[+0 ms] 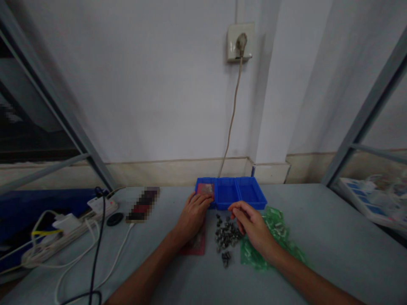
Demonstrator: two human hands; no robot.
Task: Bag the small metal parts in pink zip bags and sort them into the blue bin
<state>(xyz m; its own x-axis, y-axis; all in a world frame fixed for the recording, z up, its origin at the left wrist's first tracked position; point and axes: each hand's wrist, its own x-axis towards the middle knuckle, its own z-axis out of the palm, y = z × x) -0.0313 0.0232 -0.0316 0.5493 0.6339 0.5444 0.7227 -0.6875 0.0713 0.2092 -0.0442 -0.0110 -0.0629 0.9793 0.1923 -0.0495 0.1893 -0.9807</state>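
My left hand (193, 212) lies palm down over the front of the blue tray's left compartment, its fingers stretched out on a red plastic packet (205, 189). A second red sheet or packet (197, 245) shows on the table under my left wrist. My right hand (249, 222) hovers by the front of the blue tray (227, 206), fingertips pinched together; whatever is between them is too small to make out. Below those fingertips lies a loose pile of small metal pieces (226, 235). Green plastic packets (276, 222) with small pieces inside lie beneath and beside my right forearm.
On the left are a phone (143, 205) on a white cable, a round black disc (115, 219) and a power strip (68, 233) with plugs and cords. Grey metal frame posts (359, 114) flank the table. A white box (369, 203) stands at the right.
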